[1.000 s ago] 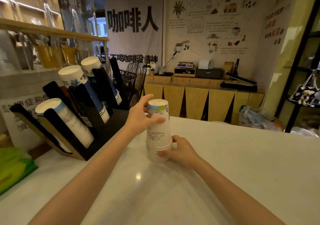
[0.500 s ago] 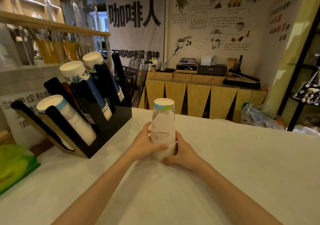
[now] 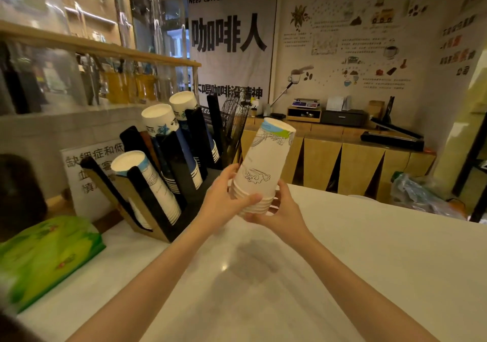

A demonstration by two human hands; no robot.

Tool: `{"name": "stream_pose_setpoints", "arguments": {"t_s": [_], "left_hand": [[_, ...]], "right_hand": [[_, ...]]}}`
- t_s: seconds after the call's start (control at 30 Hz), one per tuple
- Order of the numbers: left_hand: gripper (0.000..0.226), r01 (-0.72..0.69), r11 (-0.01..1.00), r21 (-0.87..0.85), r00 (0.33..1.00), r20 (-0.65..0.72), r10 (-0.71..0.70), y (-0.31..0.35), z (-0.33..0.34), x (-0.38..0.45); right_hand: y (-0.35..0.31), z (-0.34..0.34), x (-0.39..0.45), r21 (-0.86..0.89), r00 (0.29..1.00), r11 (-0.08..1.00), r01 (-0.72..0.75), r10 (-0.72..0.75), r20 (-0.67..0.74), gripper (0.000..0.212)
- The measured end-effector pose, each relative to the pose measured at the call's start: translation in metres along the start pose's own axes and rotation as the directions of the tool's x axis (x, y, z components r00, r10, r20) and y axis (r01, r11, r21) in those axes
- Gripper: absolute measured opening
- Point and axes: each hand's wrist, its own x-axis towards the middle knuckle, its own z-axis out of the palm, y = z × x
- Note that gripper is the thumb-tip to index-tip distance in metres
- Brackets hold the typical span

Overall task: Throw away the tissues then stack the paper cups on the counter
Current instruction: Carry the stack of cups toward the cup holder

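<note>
A stack of white paper cups (image 3: pixel 264 162), upside down with line drawings and a blue-green band, is lifted off the white counter (image 3: pixel 342 262) and tilted to the right. My left hand (image 3: pixel 224 202) grips its lower left side near the rims. My right hand (image 3: pixel 280 211) holds it from below and the right, fingers under the rims. No tissues are in sight.
A black cup dispenser (image 3: pixel 168 167) with three slanted cup stacks stands at the left, close to the hands. A green packet (image 3: pixel 44 254) lies at the counter's left edge. A sign (image 3: pixel 87 173) leans behind the dispenser. Wooden cabinets (image 3: pixel 342 162) stand beyond the counter.
The cup stack has risen off the counter and tipped to the right, with both hands still around its base. The view has swung slightly closer.
</note>
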Motion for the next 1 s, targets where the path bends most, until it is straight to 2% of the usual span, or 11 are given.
{"name": "stream_pose_setpoints", "arguments": {"t_s": [0.17,0.3,0.4,0.5,0.67,0.83,1.0], "left_hand": [[0.078,-0.197,0.963,0.182,0.957,-0.177,0.229,0.040,-0.057,-0.006],[0.076,-0.299,0.912,0.280,0.912,-0.195,0.359,0.063,-0.106,-0.007],[0.074,-0.310,0.878,0.365,0.888,-0.218,0.404,0.070,-0.142,-0.007],[0.073,-0.295,0.882,0.368,0.883,-0.248,0.399,0.066,-0.175,-0.010],[0.076,-0.261,0.925,0.277,0.918,-0.226,0.327,0.047,-0.211,-0.017],[0.063,-0.217,0.944,0.250,0.935,-0.225,0.274,0.025,-0.222,-0.023],[0.068,-0.173,0.971,0.168,0.942,-0.259,0.213,0.006,-0.225,-0.024]], "right_hand": [[-0.057,0.036,0.018,0.174,0.991,0.975,0.135,-0.134,-0.018,0.094],[-0.095,0.070,0.032,0.241,0.973,0.943,0.228,-0.229,-0.025,0.090],[-0.114,0.098,0.042,0.309,0.972,0.925,0.224,-0.233,-0.006,0.091],[-0.128,0.125,0.049,0.326,0.966,0.917,0.231,-0.257,0.039,0.083],[-0.142,0.149,0.050,0.259,0.938,0.918,0.301,-0.333,0.091,0.086],[-0.149,0.162,0.043,0.140,0.913,0.920,0.367,-0.385,0.137,0.075],[-0.145,0.178,0.047,-0.022,0.914,0.926,0.377,-0.368,0.173,0.088]]}}
